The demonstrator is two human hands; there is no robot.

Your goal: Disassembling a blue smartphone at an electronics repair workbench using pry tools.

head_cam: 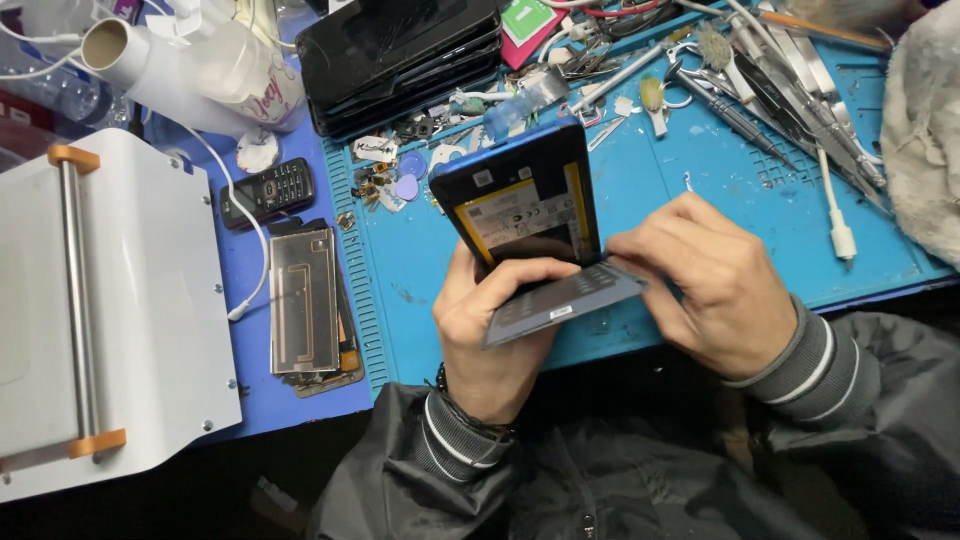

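1. Left hand [490, 330]: fingers wrapped around the lower end of an opened blue smartphone [525, 195], held tilted above the blue repair mat [760, 220].
2. Phone interior faces up; its yellow-edged battery [520, 215] is exposed.
3. Right hand [700, 285]: fingers pinched on the edge of the grey back cover [565, 300], partly lifted from the phone's lower end.
4. Nearby on the counter [250, 400]: tweezers [800, 90], black keypad phone [268, 190], white machine [100, 310].
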